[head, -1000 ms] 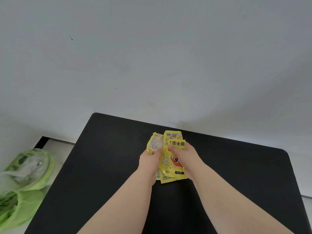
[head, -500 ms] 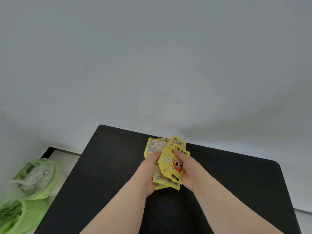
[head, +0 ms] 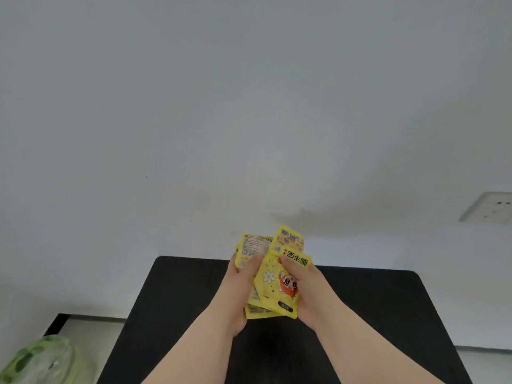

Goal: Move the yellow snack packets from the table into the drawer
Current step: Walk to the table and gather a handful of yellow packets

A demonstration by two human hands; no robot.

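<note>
A stack of yellow snack packets (head: 273, 275) with a red cartoon figure and a white flower is held up above the black table (head: 374, 306). My left hand (head: 239, 295) grips the stack's left side, thumb on top. My right hand (head: 307, 289) grips its right side, thumb across the front packet. The packets are fanned and tilted toward me, lifted off the tabletop. No drawer is in view.
A plain white wall fills the upper view, with a white socket plate (head: 487, 207) at the right. A green and clear plastic bag (head: 38, 361) sits on the floor at the lower left, beside the table.
Both hands have gathered the packets and raised them off the table. The view has tilted up, showing more wall and the socket.
</note>
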